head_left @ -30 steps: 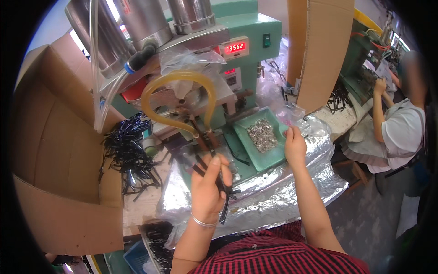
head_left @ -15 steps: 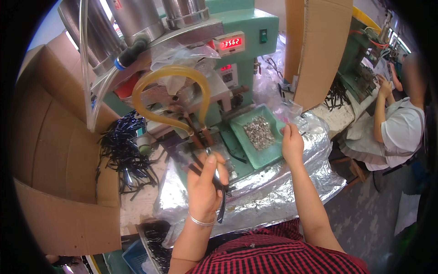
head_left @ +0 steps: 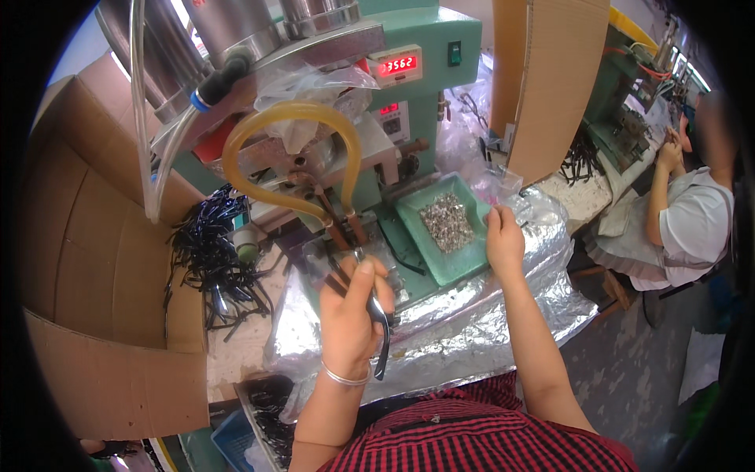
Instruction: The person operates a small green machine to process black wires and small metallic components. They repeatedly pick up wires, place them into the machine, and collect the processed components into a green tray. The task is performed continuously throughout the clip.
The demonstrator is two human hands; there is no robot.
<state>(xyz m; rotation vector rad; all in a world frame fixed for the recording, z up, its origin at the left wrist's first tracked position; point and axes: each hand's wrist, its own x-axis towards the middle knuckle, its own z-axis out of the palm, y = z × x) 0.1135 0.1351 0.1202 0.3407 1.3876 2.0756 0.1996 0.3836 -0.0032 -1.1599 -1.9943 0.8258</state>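
Observation:
My left hand (head_left: 350, 307) is closed around dark, slim eyeglass temples (head_left: 383, 346); one curved end hangs below the fingers. The upper ends point at the copper-coloured clamps (head_left: 346, 232) of the green press (head_left: 448, 98), and whether they touch is unclear. At the right corner of a green tray (head_left: 452, 271) my right hand (head_left: 506, 242) has its thumb and fingers pressed together. What they hold, if anything, is hidden. Small silvery metal pieces (head_left: 447, 223) are heaped in the tray.
A thick yellow hose (head_left: 228, 157) loops above the clamps. More black temples (head_left: 208, 259) lie piled beside an open cardboard box (head_left: 110, 370) on the left. Crinkled foil (head_left: 425, 338) covers the bench edge. A co-worker (head_left: 696, 212) sits at another machine, far right.
The view shifts slightly. My left hand stays near the clamps with the temples, their hanging end tilting a little. My right hand stays at the tray corner. The co-worker's hands have moved.

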